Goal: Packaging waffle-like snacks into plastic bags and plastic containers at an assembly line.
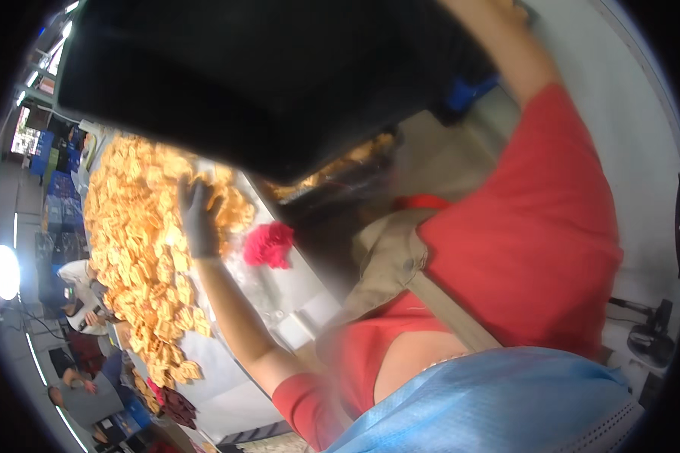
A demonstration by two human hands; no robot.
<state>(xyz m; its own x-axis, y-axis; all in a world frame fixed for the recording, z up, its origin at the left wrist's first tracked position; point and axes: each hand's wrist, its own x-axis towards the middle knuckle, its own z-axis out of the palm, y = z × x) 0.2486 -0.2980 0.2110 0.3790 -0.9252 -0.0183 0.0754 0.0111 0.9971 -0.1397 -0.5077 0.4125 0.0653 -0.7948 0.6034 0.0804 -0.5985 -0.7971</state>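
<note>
My left hand [199,217], in a dark grey glove, lies at the edge of a wide heap of small golden-orange pieces [140,226] on a pale table [219,392]. Its fingers are spread, with nothing visibly gripped. What kind of pieces they are is too unclear to tell. A large black crate [264,75] is tilted over the upper middle, above the heap's far edge. My right arm stretches up past the top edge near this crate, so my right hand is out of sight. Beside my left wrist, a crumpled bright pink cloth [269,244] rests on the table.
Under the tilted crate, another dark container [332,189] holds similar golden pieces. A blue object [472,94] shows at the upper right. Clear plastic [257,283] and a white block [298,329] lie near my left forearm. Two people [91,408] are at the far left.
</note>
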